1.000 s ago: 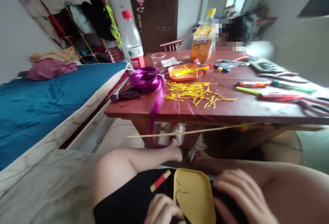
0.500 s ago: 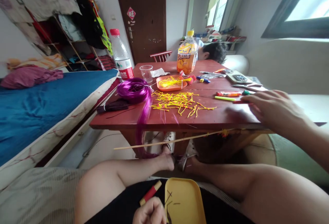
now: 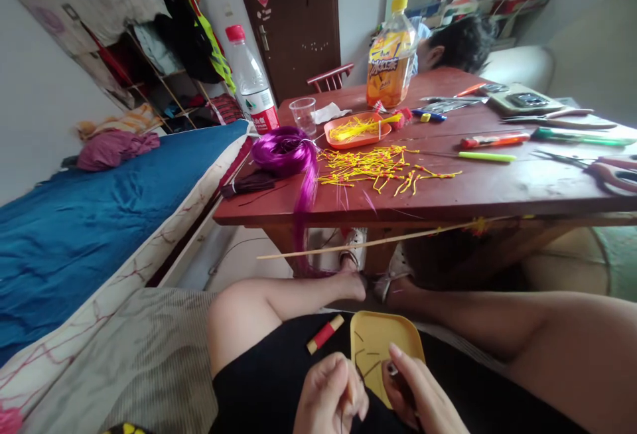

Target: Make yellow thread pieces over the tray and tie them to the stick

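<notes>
My left hand (image 3: 332,391) is closed in a pinch over my lap, and a thin dark strand (image 3: 342,421) shows below its fingers. To its right, my right hand (image 3: 423,397) is curled around something dark with a small pale end, mostly hidden in the palm. Between and behind the hands, a yellow tray (image 3: 365,328) rests on my lap with a few short dark strand pieces in it. Beside the tray lies a small roll (image 3: 326,334) with a red band and tan ends.
On the red table (image 3: 448,202) are yellow knotted strands (image 3: 368,165), a purple fibre bundle (image 3: 283,148), an orange tray (image 3: 355,142), two bottles, a cup (image 3: 303,115) and scissors (image 3: 614,172). A thin stick (image 3: 348,246) sticks out along the table's front. A person leans at the far side.
My right hand has come back from the table's right side to my lap, beside the left hand. The scissors now show on the table. The view has shifted right and down.
</notes>
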Available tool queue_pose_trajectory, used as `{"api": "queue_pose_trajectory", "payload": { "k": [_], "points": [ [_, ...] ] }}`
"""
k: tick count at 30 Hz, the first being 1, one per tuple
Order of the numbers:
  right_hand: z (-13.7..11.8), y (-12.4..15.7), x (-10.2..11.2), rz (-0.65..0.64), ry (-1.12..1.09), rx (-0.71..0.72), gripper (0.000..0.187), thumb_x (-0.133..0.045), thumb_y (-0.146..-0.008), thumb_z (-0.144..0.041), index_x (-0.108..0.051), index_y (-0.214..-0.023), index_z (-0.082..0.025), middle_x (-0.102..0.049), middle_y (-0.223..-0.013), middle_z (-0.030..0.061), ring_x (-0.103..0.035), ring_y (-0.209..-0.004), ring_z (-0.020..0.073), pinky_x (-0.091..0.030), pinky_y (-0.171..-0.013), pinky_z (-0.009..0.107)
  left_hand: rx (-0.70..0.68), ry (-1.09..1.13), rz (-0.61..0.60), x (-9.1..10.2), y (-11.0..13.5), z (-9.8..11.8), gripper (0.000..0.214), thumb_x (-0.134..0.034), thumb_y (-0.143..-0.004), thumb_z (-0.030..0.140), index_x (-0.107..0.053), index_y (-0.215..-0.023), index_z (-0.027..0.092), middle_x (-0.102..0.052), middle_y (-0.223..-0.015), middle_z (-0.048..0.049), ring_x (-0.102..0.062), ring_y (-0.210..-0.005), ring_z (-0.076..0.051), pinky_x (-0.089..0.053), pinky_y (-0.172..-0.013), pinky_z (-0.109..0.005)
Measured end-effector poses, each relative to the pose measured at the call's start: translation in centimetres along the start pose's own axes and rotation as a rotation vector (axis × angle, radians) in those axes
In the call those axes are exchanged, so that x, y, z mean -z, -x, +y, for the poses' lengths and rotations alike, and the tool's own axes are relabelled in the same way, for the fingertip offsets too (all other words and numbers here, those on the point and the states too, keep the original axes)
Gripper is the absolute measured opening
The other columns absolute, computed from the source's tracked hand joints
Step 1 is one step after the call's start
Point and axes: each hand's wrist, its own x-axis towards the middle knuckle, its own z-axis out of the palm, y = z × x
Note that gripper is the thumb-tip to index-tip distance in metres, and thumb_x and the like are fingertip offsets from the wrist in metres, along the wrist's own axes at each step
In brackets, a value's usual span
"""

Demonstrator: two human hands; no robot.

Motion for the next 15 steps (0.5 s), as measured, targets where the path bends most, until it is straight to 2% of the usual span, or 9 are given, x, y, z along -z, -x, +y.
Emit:
{"api": "queue_pose_trajectory", "payload": {
  "k": [5, 11, 15],
  "points": [
    [1.1, -0.5, 1.1, -0.054, -0.069, -0.145, 0.047, -0.046, -0.081, -0.057, -0.052, -0.053, -0.019, -0.049, -0.049, -0.0016, -0.049, -0.044, 0.0123, -0.044, -0.042, 0.02, 0.038, 0.099, -0.033, -0.3, 0.1, -0.2, 0.048, -0.064, -0.074, 0.044, -0.038, -0.046, 0.016, -0.032, -0.044, 0.0068, -0.027, -0.042, -0.005, -0.025, -0.047, -0.021],
    [1.7, 0.0, 0.9, -0.099, -0.085, -0.171, 0.05, -0.044, -0.08, -0.061, -0.054, -0.056, -0.018, -0.051, -0.055, -0.0003, -0.054, -0.052, 0.0139, -0.05, -0.056, 0.023, 0.037, 0.135, -0.035, -0.4, 0.2, -0.3, 0.047, -0.065, -0.074, 0.042, -0.038, -0.046, 0.016, -0.031, -0.044, 0.007, -0.027, -0.042, -0.005, -0.026, -0.047, -0.021],
    [1.8, 0.1, 0.8, -0.106, -0.084, -0.17, 0.05, -0.049, -0.074, -0.065, -0.055, -0.058, -0.018, -0.051, -0.057, -0.0001, -0.054, -0.055, 0.0151, -0.049, -0.056, 0.024, 0.038, 0.147, -0.038, -0.4, 0.2, -0.3, 0.046, -0.064, -0.075, 0.04, -0.039, -0.046, 0.015, -0.032, -0.045, 0.0068, -0.027, -0.042, -0.005, -0.026, -0.047, -0.021]
  ]
}}
